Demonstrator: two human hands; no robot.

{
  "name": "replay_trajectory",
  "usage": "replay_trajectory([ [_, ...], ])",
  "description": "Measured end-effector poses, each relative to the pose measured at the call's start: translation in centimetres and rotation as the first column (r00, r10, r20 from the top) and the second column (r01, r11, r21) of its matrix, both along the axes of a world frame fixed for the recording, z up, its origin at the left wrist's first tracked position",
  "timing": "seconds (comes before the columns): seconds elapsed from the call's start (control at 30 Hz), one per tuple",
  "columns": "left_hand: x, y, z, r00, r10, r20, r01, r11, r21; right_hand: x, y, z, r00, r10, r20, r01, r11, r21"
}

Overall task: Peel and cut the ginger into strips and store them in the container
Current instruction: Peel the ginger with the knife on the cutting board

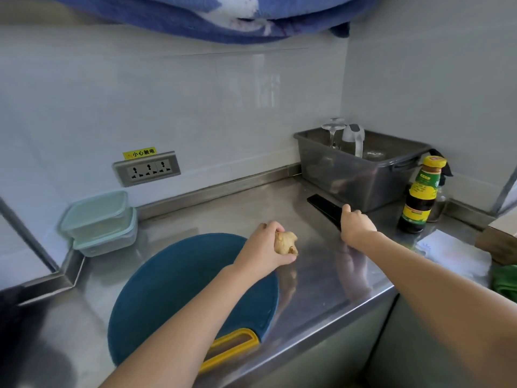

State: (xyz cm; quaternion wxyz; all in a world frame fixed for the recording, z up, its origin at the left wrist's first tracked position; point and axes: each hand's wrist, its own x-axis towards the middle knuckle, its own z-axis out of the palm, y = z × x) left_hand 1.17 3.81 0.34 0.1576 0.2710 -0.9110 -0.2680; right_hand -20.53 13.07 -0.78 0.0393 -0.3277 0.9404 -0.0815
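Observation:
My left hand [264, 249] is shut on a knobbly beige piece of ginger [285, 242], held just above the right edge of a round blue cutting board [179, 292] with a yellow handle. My right hand [356, 226] rests on a knife [324, 207] with a dark blade that lies on the steel counter; the fingers cover its handle end. Two stacked pale green plastic containers [100, 222] with lids stand at the back left, against the wall.
A grey plastic bin [361, 166] holding glasses stands at the back right corner. A dark sauce bottle [419, 194] stands beside it. A white cloth [453, 253] and a green cloth [505, 278] lie at the right. A wall socket [147, 169] is behind.

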Motion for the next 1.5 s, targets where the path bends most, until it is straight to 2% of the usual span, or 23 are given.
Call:
replay_trajectory([
  [0.1,4.9,-1.0,0.3,0.998,0.056,-0.011,-0.056,0.998,-0.043,0.5,-0.3,0.3,1.000,0.005,0.021,-0.005,1.000,-0.024],
  [0.23,11.9,-1.4,-0.7,0.995,0.100,0.009,-0.100,0.993,-0.071,3.0,-1.0,0.9,0.998,0.064,-0.024,-0.065,0.995,-0.069],
  [0.37,16.3,-0.3,-1.9,0.989,0.130,-0.066,-0.135,0.988,-0.074,7.6,-1.6,1.7,0.978,0.206,-0.041,-0.210,0.970,-0.124],
  [0.53,18.0,0.2,-3.0,0.998,0.054,-0.033,-0.056,0.996,-0.069,15.5,-1.0,2.4,0.893,0.450,0.012,-0.436,0.871,-0.225],
  [0.73,17.3,-0.2,-3.7,1.000,-0.010,-0.004,0.009,0.991,-0.132,20.4,1.1,1.4,0.782,0.616,0.096,-0.593,0.782,-0.193],
  [0.97,18.0,-0.2,-3.2,0.994,-0.009,0.109,0.025,0.990,-0.141,21.2,2.2,1.3,0.779,0.589,0.214,-0.525,0.800,-0.290],
  [1.13,18.4,0.7,-3.4,0.992,0.128,0.015,-0.124,0.979,-0.163,22.6,2.9,1.0,0.742,0.572,0.349,-0.462,0.814,-0.351],
  [1.27,18.5,1.5,-4.0,0.984,0.178,0.008,-0.173,0.964,-0.200,24.0,3.0,1.1,0.664,0.542,0.515,-0.343,0.833,-0.434],
  [1.37,18.5,1.4,-4.0,0.981,0.192,0.013,-0.185,0.960,-0.213,24.3,2.6,0.9,0.650,0.548,0.526,-0.321,0.826,-0.464],
  [1.5,18.4,1.5,-4.2,0.979,0.200,0.033,-0.188,0.957,-0.221,24.1,1.6,0.6,0.667,0.581,0.467,-0.384,0.805,-0.452],
])
